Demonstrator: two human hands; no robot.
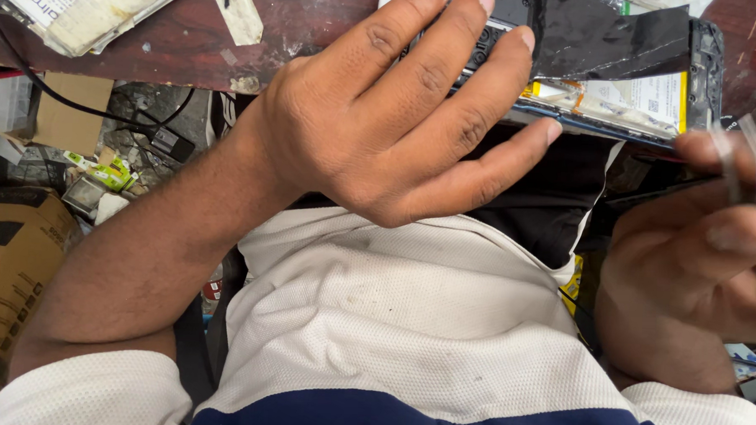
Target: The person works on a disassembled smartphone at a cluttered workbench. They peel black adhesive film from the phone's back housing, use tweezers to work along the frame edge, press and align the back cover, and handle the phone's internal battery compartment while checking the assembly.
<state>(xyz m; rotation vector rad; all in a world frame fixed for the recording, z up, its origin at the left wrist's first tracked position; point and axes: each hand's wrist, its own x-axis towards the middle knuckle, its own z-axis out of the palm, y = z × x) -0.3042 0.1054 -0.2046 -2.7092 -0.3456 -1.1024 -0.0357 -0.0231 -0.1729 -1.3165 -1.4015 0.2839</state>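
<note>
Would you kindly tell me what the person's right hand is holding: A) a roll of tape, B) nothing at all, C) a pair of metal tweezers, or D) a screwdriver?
C: the right hand pinches thin metal tweezers, blurred, beside the opened device that the left hand presses flat.

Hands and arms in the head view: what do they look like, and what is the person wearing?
Both hands, left hand and right hand, are bare: no gloves, rings or watch visible. The forearms are bare too. Short white textured sleeves end near the elbows, part of a white shirt with a dark blue band at the bottom.
</note>
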